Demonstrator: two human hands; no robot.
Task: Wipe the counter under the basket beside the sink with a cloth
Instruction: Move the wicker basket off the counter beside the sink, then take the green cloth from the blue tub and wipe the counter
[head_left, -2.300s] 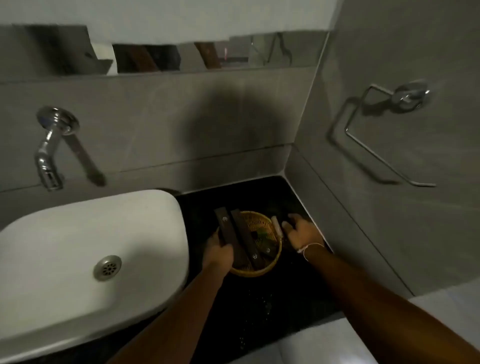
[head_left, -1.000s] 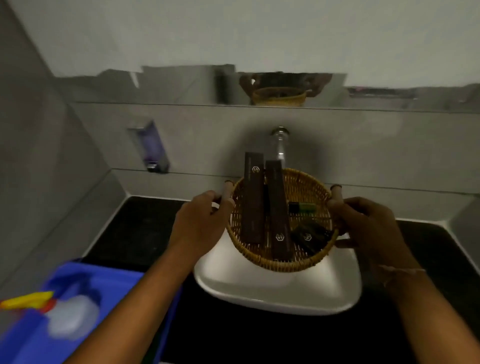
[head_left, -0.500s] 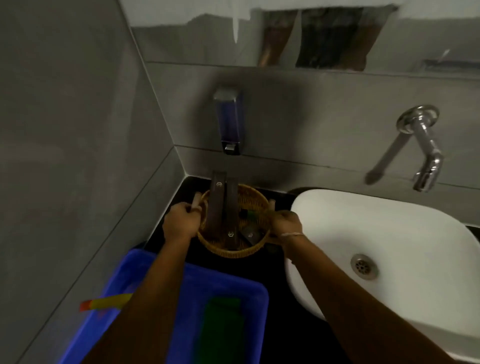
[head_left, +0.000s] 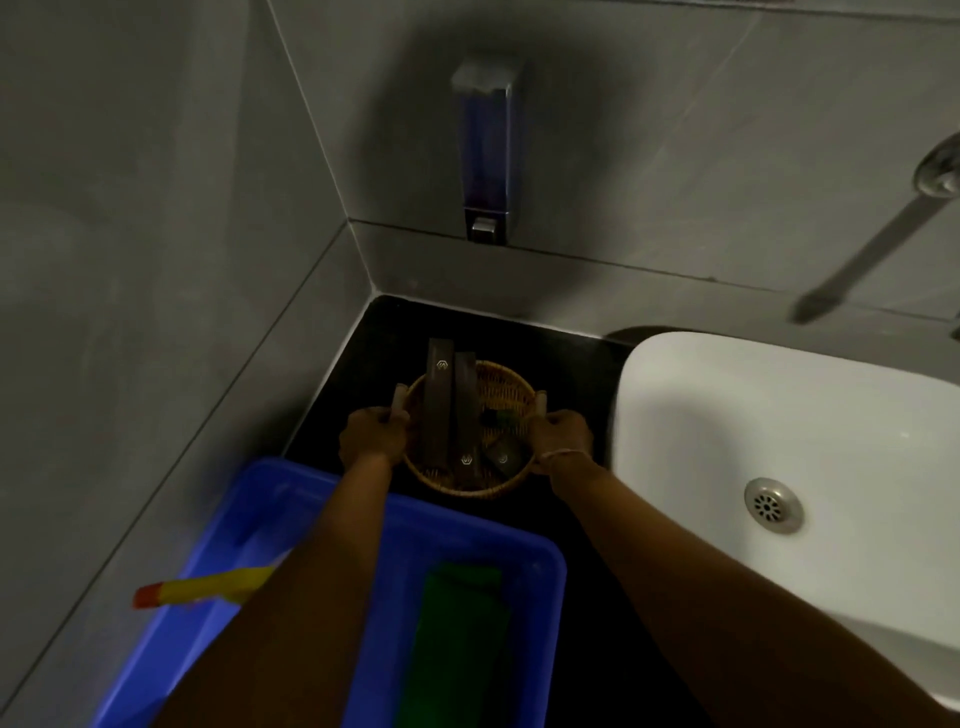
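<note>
The basket (head_left: 470, 480), a round wicker one, sits at the centre of the frame on the black worktop (head_left: 582, 525), in the corner where two grey tiled walls meet. The left hand (head_left: 371, 436) has its fingers closed around the handle on the basket's left rim; the right hand (head_left: 561, 434) has its fingers closed around the handle on the right rim. Whether the basket rests on the worktop or is held just above it cannot be told.

Inside the basket two long dark boxes (head_left: 447, 410) lie side by side, their far ends sticking out over the upper rim. A smaller dark packet (head_left: 503, 458) lies at the lower right of the basket, with something green (head_left: 498, 418) just above it.

The white sink (head_left: 779, 415) fills the right of the frame, with its metal drain (head_left: 773, 505) at lower right. A blue tub (head_left: 395, 519) sits at lower left, just below the basket. In it lies a green cloth (head_left: 457, 639), and a yellow nozzle with a red tip (head_left: 202, 587) pokes out over its left edge. A soap dispenser (head_left: 485, 150) hangs on the wall at upper centre.
</note>
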